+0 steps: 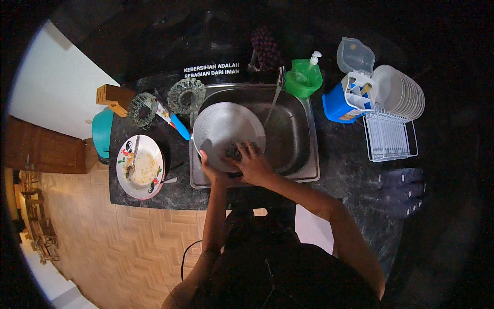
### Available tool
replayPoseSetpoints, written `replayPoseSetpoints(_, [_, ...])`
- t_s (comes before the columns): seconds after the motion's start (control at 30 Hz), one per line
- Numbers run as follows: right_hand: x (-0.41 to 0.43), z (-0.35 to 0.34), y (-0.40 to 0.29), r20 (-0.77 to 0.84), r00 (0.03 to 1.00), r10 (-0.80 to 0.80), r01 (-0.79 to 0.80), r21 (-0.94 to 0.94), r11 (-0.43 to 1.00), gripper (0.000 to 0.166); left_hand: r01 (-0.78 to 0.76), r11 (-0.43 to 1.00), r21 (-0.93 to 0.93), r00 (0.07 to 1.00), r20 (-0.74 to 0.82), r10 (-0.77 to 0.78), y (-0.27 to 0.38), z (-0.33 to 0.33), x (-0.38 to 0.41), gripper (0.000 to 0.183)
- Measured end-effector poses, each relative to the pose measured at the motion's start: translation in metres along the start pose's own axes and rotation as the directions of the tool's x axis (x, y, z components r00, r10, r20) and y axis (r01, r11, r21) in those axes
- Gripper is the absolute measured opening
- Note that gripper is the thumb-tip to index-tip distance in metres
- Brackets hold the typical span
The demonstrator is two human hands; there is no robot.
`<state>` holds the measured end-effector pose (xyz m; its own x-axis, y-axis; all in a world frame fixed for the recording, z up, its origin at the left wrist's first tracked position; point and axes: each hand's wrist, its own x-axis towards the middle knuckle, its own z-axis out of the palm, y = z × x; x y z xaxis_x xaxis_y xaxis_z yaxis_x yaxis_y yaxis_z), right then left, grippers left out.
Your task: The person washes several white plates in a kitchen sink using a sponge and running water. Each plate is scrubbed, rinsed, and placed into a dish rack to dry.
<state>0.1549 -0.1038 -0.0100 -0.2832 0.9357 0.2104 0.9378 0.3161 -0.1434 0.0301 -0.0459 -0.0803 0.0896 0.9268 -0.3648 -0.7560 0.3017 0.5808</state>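
A wide, round, pale metal-looking dish [227, 119] is held tilted over the left part of the stainless steel sink [314, 170]. My left hand [211, 170] grips its lower left rim, thumb up over the edge. Inside the dish, near the lower right rim, rests my right hand [252, 166] with fingers spread. A dark patch lies by those fingertips; whether it is a scouring pad or a shadow is unclear. From the tap [281, 75] a thin stream of water falls into the sink, right of the dish.
Left of the sink are a soiled plate [148, 166] with a spoon, a blue-handled knife [179, 125], two glass dishes [142, 112] [187, 94] and a wooden block [115, 96]. Rightward stand a green soap dispenser [303, 79], a blue cutlery holder [343, 102] and a plate rack [388, 135].
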Motion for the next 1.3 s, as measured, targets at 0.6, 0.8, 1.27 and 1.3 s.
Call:
replayPoseSetpoints(0.6, [0.018,0.006,0.033,-0.172,0.912,0.372,-0.233,0.53,0.815,0.03,-0.179,0.797,0.577,0.963,0.269,0.021,0.034,0.094,-0.008,0.061])
replayPoseSetpoints(0.8, [0.008,-0.017,0.058,0.267,0.636,0.724,-0.49,0.865,0.111,0.049,-0.042,0.829,0.558,0.997,0.073,0.001,-0.013,0.025,0.05,0.065])
replayPoseSetpoints(1.27, [-0.036,0.014,0.056,0.446,0.448,0.775,-0.325,0.889,-0.323,0.062,0.156,0.962,0.223,0.986,0.019,-0.164,-0.034,-0.015,0.034,0.054])
replayPoseSetpoints(1.3, [-0.04,0.012,0.058,0.446,0.448,0.775,-0.356,0.884,-0.303,0.061,0.115,0.959,0.258,0.993,-0.019,-0.114,-0.033,-0.013,0.033,0.053])
